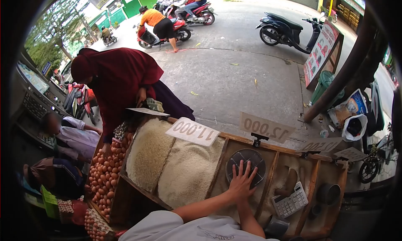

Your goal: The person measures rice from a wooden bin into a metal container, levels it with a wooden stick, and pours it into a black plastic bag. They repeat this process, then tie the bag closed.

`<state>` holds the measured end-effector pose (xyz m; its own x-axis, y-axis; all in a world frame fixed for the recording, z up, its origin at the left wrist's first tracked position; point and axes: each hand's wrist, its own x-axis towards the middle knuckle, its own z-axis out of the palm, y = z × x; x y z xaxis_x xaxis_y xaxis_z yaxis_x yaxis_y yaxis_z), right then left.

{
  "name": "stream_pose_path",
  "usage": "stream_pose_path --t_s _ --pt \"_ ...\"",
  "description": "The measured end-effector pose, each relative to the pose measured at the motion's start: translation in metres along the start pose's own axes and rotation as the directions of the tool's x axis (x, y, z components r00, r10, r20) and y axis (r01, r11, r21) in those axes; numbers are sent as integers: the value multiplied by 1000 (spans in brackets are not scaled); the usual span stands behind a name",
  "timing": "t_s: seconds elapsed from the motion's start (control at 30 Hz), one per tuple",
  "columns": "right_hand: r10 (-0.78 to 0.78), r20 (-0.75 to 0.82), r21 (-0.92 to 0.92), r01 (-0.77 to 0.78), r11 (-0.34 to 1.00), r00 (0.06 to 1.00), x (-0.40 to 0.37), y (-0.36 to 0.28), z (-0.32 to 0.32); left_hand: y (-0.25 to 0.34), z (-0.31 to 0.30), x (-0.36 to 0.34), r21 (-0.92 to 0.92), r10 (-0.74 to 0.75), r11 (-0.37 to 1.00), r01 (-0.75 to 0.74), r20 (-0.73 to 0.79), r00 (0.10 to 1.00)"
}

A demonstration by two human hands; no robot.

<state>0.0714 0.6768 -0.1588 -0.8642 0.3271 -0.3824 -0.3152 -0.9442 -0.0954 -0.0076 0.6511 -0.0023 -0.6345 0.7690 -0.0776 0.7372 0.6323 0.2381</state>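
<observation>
My left hand (240,180) lies with its fingers spread on a dark round disc (235,159) marked with crossing lines. The disc rests in a wooden compartment of the sloping grain bin. My right hand (243,200) meets the left one from below, and its fingers are mostly hidden. Just right of my hands, a white calculator (290,200) lies on the grain, close to a brown curved object (289,181). To the left are two compartments of white rice (189,167) behind a price card reading 11.000 (192,131).
A person in a dark red head covering (119,80) reaches into the brown eggs (103,172) at left. Another price card (267,127) is clipped to the bin's far edge. Dark cups (328,194) stand at right. Beyond are a pole (339,92), a signboard (322,52) and a parked scooter (289,29).
</observation>
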Motion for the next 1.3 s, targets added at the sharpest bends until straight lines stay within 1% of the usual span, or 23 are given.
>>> stream_pose_path --t_s 0.13,0.2,0.27,0.3,0.37,0.47,0.5,0.57,0.6,0.67,0.7,0.73,0.77,0.8,0.9,0.93,0.97,1.0,1.1,1.17,1.23,1.27,1.3 --pt "-3 -22 -2 3 1000 1000 -10 1 -12 -13 8 5 -48 24 999 -25 -29 999" --pt "-10 -24 -3 10 1000 1000 -15 0 -29 -24 14 6 -129 -7 992 9 19 1000" --pt "3 -296 -51 -19 999 955 -22 -2 -68 -33 21 9 -126 -17 992 20 29 999" --pt "6 -298 -52 -22 998 955 -25 -1 -62 -37 23 11 -139 -13 990 20 52 999" --pt "-43 -425 -125 -11 992 904 -34 3 -43 -44 32 16 -150 -7 989 19 79 997" --pt "-62 -352 -131 17 991 934 -43 4 -69 -48 38 21 -164 -11 986 41 183 983" --pt "-69 -347 -137 22 990 935 -45 4 -69 -50 41 24 -168 -6 985 36 176 984" --pt "-114 -537 -140 45 989 836 -63 10 -67 -51 51 22 -217 6 974 59 286 958" --pt "-116 -538 -143 45 989 835 -70 10 -67 -51 56 22 -221 7 974 59 286 958" --pt "-67 -494 -139 -3 990 867 -86 10 -72 -49 69 23 -246 25 965 94 441 897" --pt "-68 -498 -140 -3 990 864 -90 10 -71 -49 73 25 -248 24 963 103 464 885" --pt "-48 -566 -95 -7 995 823 -91 10 -69 -50 77 30 -250 24 963 104 464 886" --pt "-24 -631 -50 -9 999 775 -93 10 -67 -51 81 34 -275 35 952 132 530 847" --pt "-24 -630 -54 -13 998 776 -94 9 -64 -52 81 40 -297 47 941 162 591 805" --pt "29 -638 -27 -61 998 770 -97 9 -57 -54 79 49 -291 76 945 149 638 766" --pt "64 -708 -15 -106 994 704 -98 7 -55 -59 92 57 -293 72 944 154 637 768" --pt "97 -773 2 -150 989 627 -98 6 -55 -65 106 64 -342 136 929 141 669 731" --pt "97 -777 1 -152 988 622 -99 4 -55 -67 109 66 -393 203 911 129 697 687" --pt "182 -780 69 -207 976 599 -100 2 -45 -80 110 81 -481 290 865 144 711 640" --pt "183 -671 93 -164 982 719 -87 -2 -4 -91 113 97 -507 304 849 150 700 646" --pt "157 -690 75 -146 986 707 -71 -9 42 -95 119 104 -534 320 830 162 693 646" --pt "138 -710 76 -120 990 691 -63 -11 59 -95 120 106 -534 296 844 53 545 784" --pt "161 -659 107 -120 987 735 -54 -19 66 -94 119 108 -511 274 858 -54 367 889"
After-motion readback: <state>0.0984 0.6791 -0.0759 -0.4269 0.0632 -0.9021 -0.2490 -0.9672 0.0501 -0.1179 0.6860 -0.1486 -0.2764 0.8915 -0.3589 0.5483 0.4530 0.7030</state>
